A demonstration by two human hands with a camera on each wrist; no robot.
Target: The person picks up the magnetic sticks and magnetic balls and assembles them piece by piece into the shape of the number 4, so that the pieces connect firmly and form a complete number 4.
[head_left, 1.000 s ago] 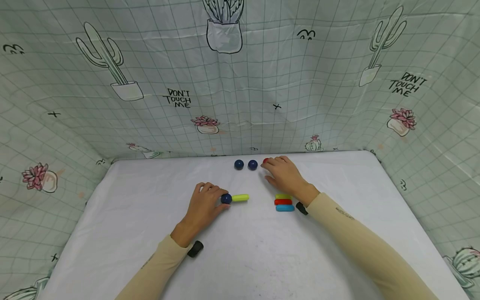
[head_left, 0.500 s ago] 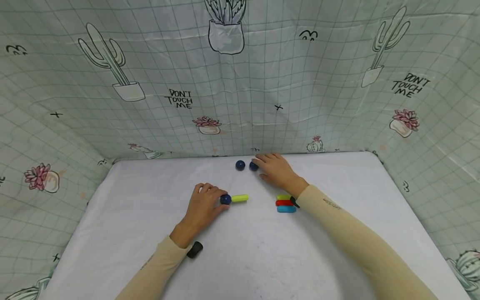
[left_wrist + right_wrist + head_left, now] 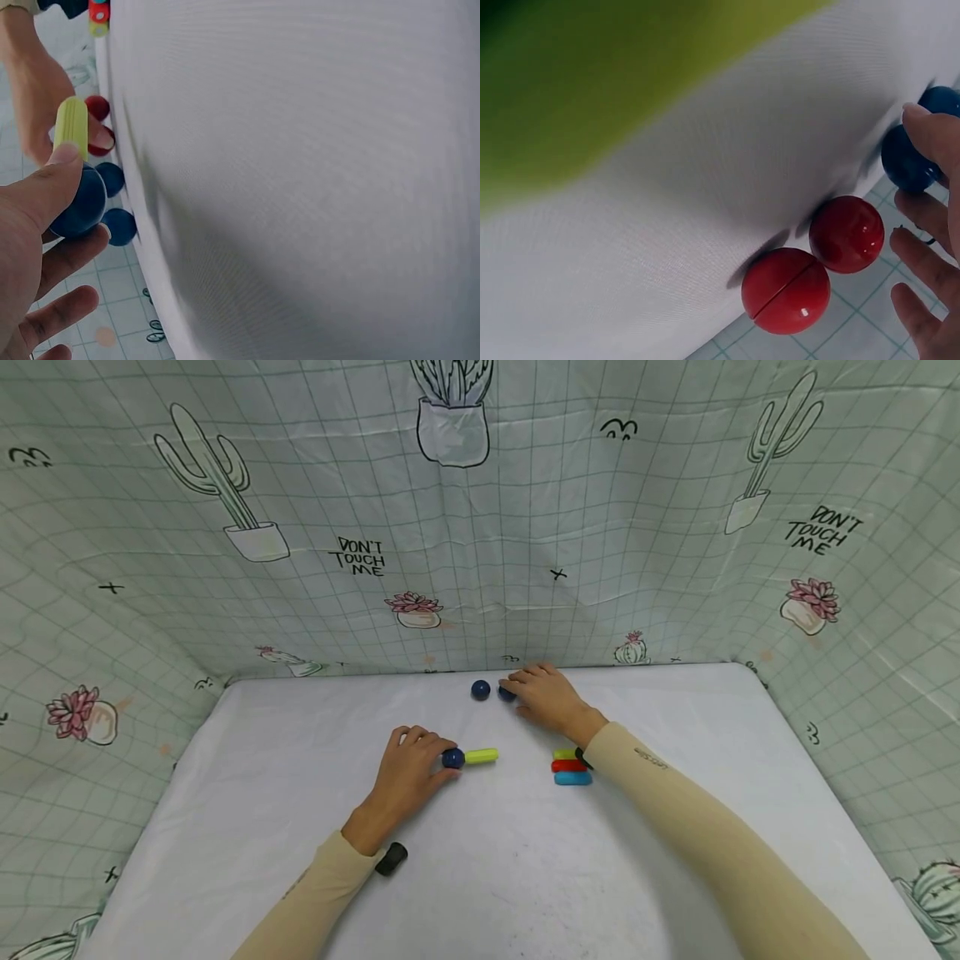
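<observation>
My left hand [image 3: 405, 777] holds a glossy dark blue ball [image 3: 453, 758] between thumb and forefinger. A ridged yellow-green stick [image 3: 482, 756] joins onto that ball's right side, and my thumb tip lies where they meet in the left wrist view. At the back of the table my right hand [image 3: 551, 700] reaches over a second blue ball [image 3: 505, 695], its fingers spread around the ball. In the left wrist view its thumb appears apart from this ball. A third blue ball [image 3: 481, 691] sits just left. Two red balls [image 3: 786, 291] [image 3: 847, 234] lie beside my right fingers, hidden in the head view.
Three sticks lie side by side under my right wrist: yellow-green [image 3: 562, 754], red [image 3: 567, 766] and light blue [image 3: 572, 778]. Black wrist cameras [image 3: 392, 858] sit at both cuffs. A grid-patterned cloth [image 3: 480, 610] rises behind the table's back edge.
My right hand has moved left along the back row, from beside a red ball to over the second blue ball. The left hand stays nearly still with its ball and stick.
</observation>
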